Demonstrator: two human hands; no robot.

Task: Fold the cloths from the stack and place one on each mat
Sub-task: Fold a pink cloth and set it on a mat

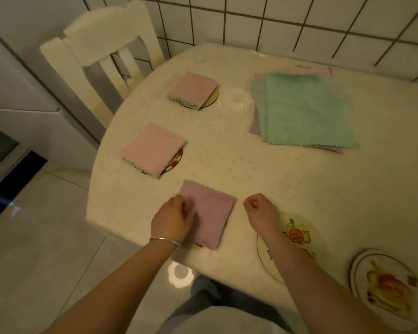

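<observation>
A folded purple cloth (211,214) lies near the table's front edge, covering most of a round mat (195,245) whose rim peeks out below it. My left hand (173,219) rests on the cloth's left edge with its fingers curled on the fabric. My right hand (260,209) hovers just right of the cloth, fingers curled, holding nothing. Two folded pink cloths (152,148) (193,89) lie on round mats (176,160) (212,96) further back on the left. A stack of unfolded cloths, green on top (304,109), sits at the back right.
Two bare round mats with printed pictures (297,235) (386,285) lie at the front right, my right forearm crossing the nearer one. A white chair (101,51) stands at the table's far left. A tiled wall runs behind the cream-coloured table (275,177).
</observation>
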